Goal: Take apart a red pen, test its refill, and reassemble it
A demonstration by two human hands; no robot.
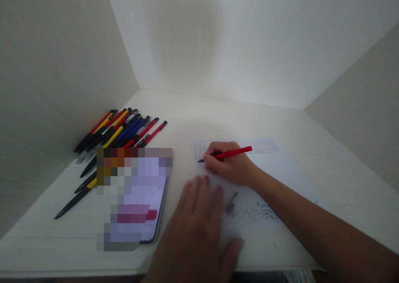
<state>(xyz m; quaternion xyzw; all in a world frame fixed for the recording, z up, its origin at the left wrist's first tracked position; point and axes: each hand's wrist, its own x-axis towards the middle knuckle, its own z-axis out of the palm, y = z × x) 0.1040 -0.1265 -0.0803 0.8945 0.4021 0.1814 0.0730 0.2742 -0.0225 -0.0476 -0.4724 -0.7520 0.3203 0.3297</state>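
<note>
My right hand (229, 162) is closed around a red pen (235, 152), its dark tip pointing left and down at the sheet of paper (289, 179). Rows of small handwriting cover the upper part of that sheet, and more dark marks show near its lower edge. Flat on the paper's lower left lies my left hand (199, 225), fingers stretched out and holding nothing. Beside it on the left rests a phone (158, 216) with a lit screen, mostly blurred out by pixelation. Part of the writing is hidden under my right hand and forearm.
A heap of red, yellow, blue and black pens (124, 127) lies at the left against the side wall (62, 67). Pale panels enclose the white desk (181, 112) at the back and both sides. The desk's front edge runs along the bottom.
</note>
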